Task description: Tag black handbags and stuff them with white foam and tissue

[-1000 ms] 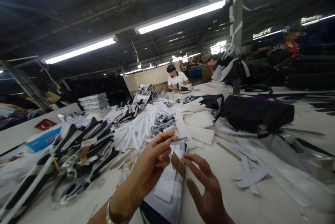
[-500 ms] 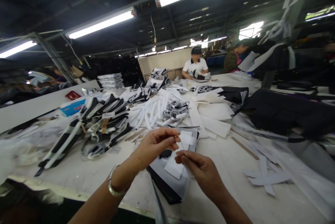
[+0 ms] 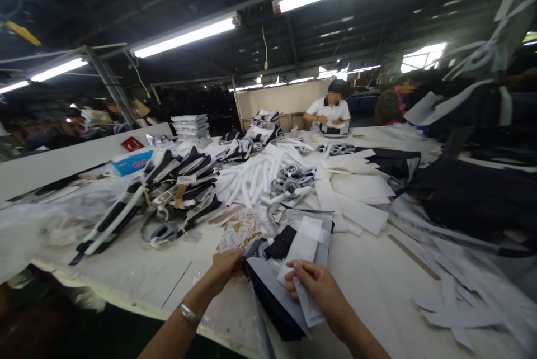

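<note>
A black-and-grey fabric piece [image 3: 268,286], with white sheets and a grey strap coil on it, lies in front of me. My left hand [image 3: 224,272] is closed at its left edge, fingertips partly hidden by the fabric. Over its right part, my right hand [image 3: 316,286] is pinched, with a short bit of thin string [image 3: 300,263] showing at the fingertips. Below those fingers is a narrow white slip [image 3: 308,306]; whether they hold it too cannot be seen. A white sheet [image 3: 304,244] lies just beyond. Small tags with strings [image 3: 241,231] are heaped past my left hand.
Black-and-white straps [image 3: 184,180] are piled at left, beside clear plastic [image 3: 54,230]. White tubes [image 3: 251,180] and white sheets [image 3: 361,191] cover the middle. Paper strips [image 3: 453,308] and dark fabric [image 3: 474,191] lie at right. Across the table, a co-worker [image 3: 329,110] handles a piece.
My left hand has let go of the string stretched between both hands and moved down-left to the fabric's edge. My right hand is lower, over the white slip. The view has shifted slightly.
</note>
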`<control>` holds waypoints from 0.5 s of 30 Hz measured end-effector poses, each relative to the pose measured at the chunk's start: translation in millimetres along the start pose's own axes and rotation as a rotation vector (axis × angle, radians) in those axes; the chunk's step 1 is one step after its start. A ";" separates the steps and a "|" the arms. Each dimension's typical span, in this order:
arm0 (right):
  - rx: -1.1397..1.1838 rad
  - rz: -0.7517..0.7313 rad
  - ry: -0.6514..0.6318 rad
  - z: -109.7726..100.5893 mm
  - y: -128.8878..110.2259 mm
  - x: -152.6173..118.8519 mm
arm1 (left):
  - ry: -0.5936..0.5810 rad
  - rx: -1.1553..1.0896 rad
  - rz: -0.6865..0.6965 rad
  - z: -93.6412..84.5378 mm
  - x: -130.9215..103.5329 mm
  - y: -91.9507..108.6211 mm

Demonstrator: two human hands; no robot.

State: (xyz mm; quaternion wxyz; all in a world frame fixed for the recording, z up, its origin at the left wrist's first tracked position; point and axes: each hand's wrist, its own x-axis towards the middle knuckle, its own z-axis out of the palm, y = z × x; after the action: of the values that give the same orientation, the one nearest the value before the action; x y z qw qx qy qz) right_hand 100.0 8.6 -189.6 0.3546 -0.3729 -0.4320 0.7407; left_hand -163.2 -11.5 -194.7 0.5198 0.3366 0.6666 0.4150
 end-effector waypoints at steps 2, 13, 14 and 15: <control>0.003 -0.011 0.020 -6.4 7.3 -1.4 | -0.039 -0.140 0.007 9.4 -5.4 7.9; 0.028 -0.066 0.022 -55.8 -14.4 -76.1 | -0.558 -0.405 -0.043 105.6 -82.1 64.6; -0.003 -0.072 0.003 -60.6 -23.1 -84.1 | -0.610 -0.383 -0.056 116.5 -86.8 65.5; -0.031 -0.072 -0.014 -65.5 -32.2 -91.2 | -0.657 -0.356 -0.058 126.7 -90.5 66.6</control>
State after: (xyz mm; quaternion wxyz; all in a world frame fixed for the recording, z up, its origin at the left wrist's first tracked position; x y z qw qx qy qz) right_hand 205.6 -32.0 -160.9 0.3720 -0.3572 -0.4590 0.7234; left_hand -17.7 -36.8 -111.7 0.7678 0.3373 0.3910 0.3793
